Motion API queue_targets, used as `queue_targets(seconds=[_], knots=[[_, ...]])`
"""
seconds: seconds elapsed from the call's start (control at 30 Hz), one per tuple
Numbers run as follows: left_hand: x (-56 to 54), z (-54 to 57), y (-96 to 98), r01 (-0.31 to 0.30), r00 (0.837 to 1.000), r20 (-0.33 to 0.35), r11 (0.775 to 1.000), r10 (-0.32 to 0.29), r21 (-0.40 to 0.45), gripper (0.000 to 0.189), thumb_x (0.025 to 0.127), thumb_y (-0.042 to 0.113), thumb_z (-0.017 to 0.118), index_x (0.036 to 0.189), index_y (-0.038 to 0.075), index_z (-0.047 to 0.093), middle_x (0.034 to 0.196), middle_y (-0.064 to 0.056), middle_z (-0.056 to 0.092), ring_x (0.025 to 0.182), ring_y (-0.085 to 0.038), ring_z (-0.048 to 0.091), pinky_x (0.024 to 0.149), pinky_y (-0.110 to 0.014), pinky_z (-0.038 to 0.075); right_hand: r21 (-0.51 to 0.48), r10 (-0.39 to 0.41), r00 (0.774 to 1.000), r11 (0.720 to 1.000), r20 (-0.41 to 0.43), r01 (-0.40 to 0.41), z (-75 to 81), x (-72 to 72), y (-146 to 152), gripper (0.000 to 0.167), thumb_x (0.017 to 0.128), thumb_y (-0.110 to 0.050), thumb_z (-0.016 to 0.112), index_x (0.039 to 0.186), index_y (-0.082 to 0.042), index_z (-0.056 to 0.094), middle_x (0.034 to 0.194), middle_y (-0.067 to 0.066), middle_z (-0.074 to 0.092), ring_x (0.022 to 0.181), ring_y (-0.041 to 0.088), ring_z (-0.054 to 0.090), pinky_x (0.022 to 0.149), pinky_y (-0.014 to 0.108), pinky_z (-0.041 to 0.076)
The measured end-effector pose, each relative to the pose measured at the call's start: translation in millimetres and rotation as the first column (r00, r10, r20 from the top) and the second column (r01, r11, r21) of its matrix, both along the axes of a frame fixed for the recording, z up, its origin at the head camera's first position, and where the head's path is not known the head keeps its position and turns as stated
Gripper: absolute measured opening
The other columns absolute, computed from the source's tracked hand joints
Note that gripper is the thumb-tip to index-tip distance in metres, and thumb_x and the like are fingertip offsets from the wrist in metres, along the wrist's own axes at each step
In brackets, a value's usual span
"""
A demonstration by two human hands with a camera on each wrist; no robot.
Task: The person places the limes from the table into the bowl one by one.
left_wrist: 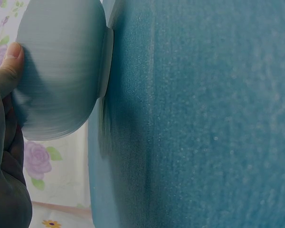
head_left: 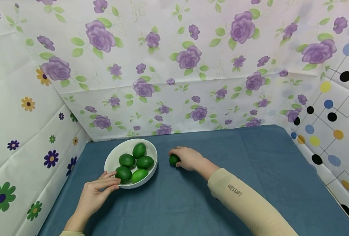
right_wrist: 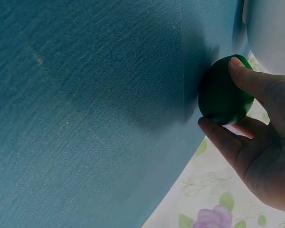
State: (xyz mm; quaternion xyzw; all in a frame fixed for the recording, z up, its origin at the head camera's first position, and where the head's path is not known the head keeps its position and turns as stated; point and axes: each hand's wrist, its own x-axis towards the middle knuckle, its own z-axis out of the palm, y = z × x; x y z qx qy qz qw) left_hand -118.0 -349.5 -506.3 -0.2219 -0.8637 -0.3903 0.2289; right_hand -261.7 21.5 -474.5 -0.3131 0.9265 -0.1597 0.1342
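A white bowl stands at the left of the blue-covered table, with several smooth green limes inside. My left hand pinches the bowl's near left rim, its fingers reaching over the edge beside a dark lime. In the left wrist view the thumb presses the bowl's outer wall. To the right of the bowl, my right hand grips a dark green lime between thumb and fingers. The right wrist view shows this lime close to the cloth; whether it touches is unclear.
Blue cloth covers the table. A purple-flowered sheet hangs along the back edge. Patterned sheets also stand at the left and the right. The bowl lies a short way left of the right hand.
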Motion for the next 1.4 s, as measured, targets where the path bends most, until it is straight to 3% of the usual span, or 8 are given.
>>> queue_targets(seconds=[0.47,0.63,0.83,1.03,1.4], knots=[[-0.6,-0.9,-1.2,0.001,1.0,0.01,1.0,-0.001,0.002,0.033,0.074,-0.013,0.09,0.101,0.004,0.086,0.1,-0.002,0.082,0.122,-0.011,0.071,0.122,-0.021,0.038,-0.008,0.02,1.0,1.0,-0.007,-0.02,-3.6,-2.6,2,0.053,0.103,-0.019,0.076,0.153,-0.023,0.059,0.16,0.007,0.052,0.14,0.03,0.056,0.111,0.049,0.054],[-0.8,-1.4,0.9,0.018,0.999,-0.035,1.0,-0.017,0.023,0.035,0.071,-0.017,0.09,0.1,0.003,0.086,0.097,-0.008,0.082,0.121,-0.008,0.071,0.122,-0.02,0.038,-0.025,0.017,1.0,1.0,-0.02,-0.018,-5.0,-3.6,4,0.053,0.104,-0.021,0.076,0.154,-0.023,0.059,0.159,0.006,0.053,0.139,0.029,0.057,0.111,0.049,0.054],[-0.7,-0.3,1.4,0.013,0.999,-0.045,1.0,-0.012,0.011,0.035,0.071,-0.015,0.09,0.1,0.005,0.086,0.098,-0.005,0.082,0.121,-0.007,0.071,0.121,-0.02,0.039,-0.099,0.019,0.997,0.995,-0.073,-0.026,-4.5,-5.9,6,0.052,0.104,-0.021,0.076,0.153,-0.019,0.059,0.153,0.006,0.056,0.132,0.027,0.061,0.105,0.047,0.056],[-0.1,0.0,0.3,0.009,1.0,-0.009,1.0,-0.008,0.008,0.033,0.073,-0.015,0.09,0.1,0.003,0.086,0.099,-0.005,0.082,0.121,-0.01,0.071,0.122,-0.021,0.039,-0.167,0.021,0.99,0.985,-0.14,-0.044,1.3,-6.7,6,0.05,0.104,-0.021,0.075,0.151,-0.02,0.059,0.15,0.006,0.057,0.124,0.026,0.064,0.099,0.044,0.059],[-0.3,0.5,0.3,0.014,1.0,-0.022,1.0,-0.014,-0.002,0.032,0.073,-0.014,0.09,0.101,0.003,0.086,0.099,-0.003,0.082,0.12,-0.013,0.072,0.122,-0.021,0.039,-0.215,0.01,0.975,0.975,-0.223,-0.06,8.3,-7.9,-2,0.051,0.106,-0.023,0.071,0.154,-0.024,0.055,0.153,0.004,0.052,0.128,0.024,0.061,0.099,0.041,0.059]])
